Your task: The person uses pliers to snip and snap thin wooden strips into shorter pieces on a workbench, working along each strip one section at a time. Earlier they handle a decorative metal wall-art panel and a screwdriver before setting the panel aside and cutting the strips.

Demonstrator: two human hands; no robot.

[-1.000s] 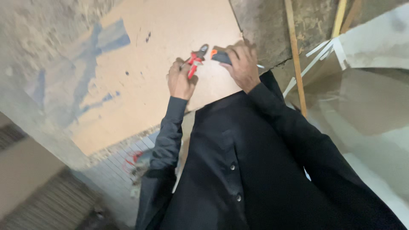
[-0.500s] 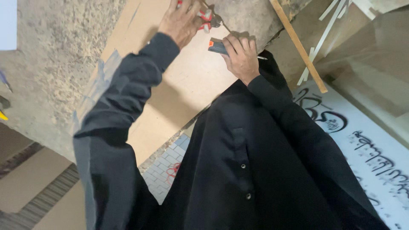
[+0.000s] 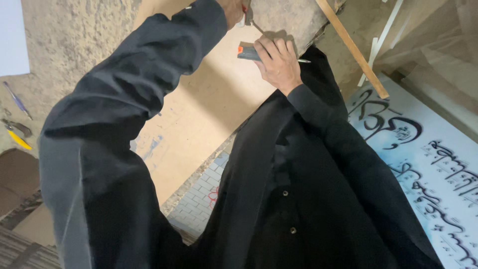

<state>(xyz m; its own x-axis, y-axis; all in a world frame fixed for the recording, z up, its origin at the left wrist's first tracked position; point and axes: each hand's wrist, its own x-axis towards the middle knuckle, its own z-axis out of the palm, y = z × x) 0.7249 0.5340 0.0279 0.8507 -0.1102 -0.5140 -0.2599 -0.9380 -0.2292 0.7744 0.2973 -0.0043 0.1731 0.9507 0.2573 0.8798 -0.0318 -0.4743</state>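
Note:
My left hand [image 3: 233, 9] reaches up at the top edge of the view, mostly cut off, closed on red-handled pliers [image 3: 247, 15] whose metal jaws point down to the right. My right hand [image 3: 277, 61] grips a tool with a dark grey and orange handle [image 3: 247, 52]; a thin metal tip [image 3: 303, 61] sticks out past the knuckles. Both hands are over the edge of a tan board [image 3: 209, 114] lying on rough concrete [image 3: 294, 20]. My black sleeves and coat fill the lower view.
A wooden strip [image 3: 352, 47] and white strips [image 3: 381, 42] lean at the upper right. A white sign panel with black lettering [image 3: 428, 159] lies at the right. Hand tools, one yellow-handled [image 3: 19, 139], lie on the concrete at the left. Tiled floor [image 3: 201, 197] shows below the board.
My left arm has risen and stretched further up, carrying the pliers to the top edge. The view has tilted, so my right hand sits lower and the sign panel shows more.

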